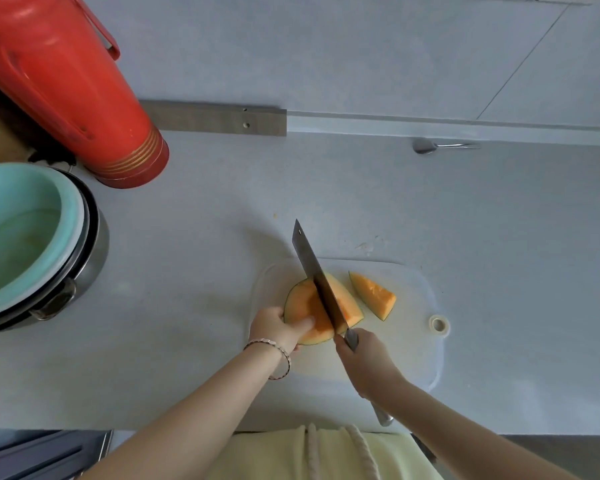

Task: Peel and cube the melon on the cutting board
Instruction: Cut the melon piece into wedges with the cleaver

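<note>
Head view over a pale counter [361, 188]: a large piece of orange melon [310, 308] with green rind lies flesh-up near the left end of a translucent white cutting board [413, 341], a cleaver [317, 282] set edge-down across it. The left hand [276, 327] grips the melon's near-left edge, thumb pressed on the flesh, a beaded bracelet [279, 355] at the wrist. The right hand [362, 358] is wrapped around the cleaver's metal handle. A smaller cut wedge [373, 294] lies just to the right, apart from the blade. Farther off, a red thermos [66, 88] stands beside stacked basins [32, 237], and what appears to be a metal spoon [437, 146] rests near the wall.
</note>
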